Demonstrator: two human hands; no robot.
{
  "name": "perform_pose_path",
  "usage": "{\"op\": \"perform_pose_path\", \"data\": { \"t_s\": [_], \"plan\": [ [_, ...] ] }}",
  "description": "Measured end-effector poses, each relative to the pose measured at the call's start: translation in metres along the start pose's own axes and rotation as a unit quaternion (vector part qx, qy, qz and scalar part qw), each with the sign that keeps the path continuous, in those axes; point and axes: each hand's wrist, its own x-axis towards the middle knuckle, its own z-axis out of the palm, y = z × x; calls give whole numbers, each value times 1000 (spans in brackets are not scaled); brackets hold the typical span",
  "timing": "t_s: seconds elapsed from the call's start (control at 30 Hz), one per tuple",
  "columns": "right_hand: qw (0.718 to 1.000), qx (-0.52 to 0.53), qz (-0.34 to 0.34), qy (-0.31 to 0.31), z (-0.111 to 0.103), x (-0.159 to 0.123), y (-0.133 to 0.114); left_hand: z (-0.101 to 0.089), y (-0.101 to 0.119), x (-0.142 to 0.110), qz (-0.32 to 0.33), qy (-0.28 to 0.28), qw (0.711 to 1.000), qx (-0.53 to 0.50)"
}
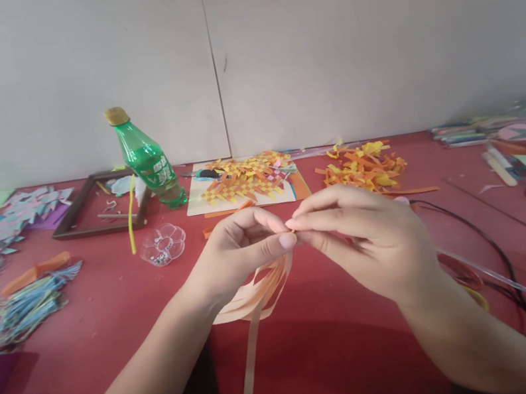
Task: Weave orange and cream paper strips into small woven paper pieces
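Observation:
My left hand [250, 243] is pinched closed on a bundle of paper strips [243, 304], peach and orange, which hangs looped below it over the red tabletop. One long pale strip trails down toward the front edge. Thumb and fingers of my right hand [349, 229] are pressed together at the same spot, their tips meeting those of my left hand. A tiny bit of orange shows between the fingertips. Most of what they pinch there is hidden by the fingers.
A green bottle [151, 162] leans behind my left hand near a dark frame [90, 231] and a clear flower-shaped dish [163, 246]. Woven yellow-orange strips [250, 182] lie on white paper, beside an orange-yellow heap [363, 167]. A black cable [498, 245] curves at right.

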Motion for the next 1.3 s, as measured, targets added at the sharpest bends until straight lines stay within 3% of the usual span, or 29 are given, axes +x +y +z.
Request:
{"op": "perform_pose_path", "data": {
  "t_s": [0.33,0.6,0.83,1.13,1.3],
  "plan": [
    [999,-37,-29,9,-2,0,-2,3,0,2,19,10,1000,-17],
    [996,-76,-48,-7,-5,-2,-2,5,3,1,32,16,999,36],
    [996,-50,-17,-76,-8,-6,1,-2,2,5,-23,-18,997,69],
    [995,-13,-16,-99,-5,-2,8,-7,-4,6,-39,-23,997,58],
    [986,29,21,-160,-7,-1,8,-9,-4,8,-59,-26,994,85]
  ]
}}
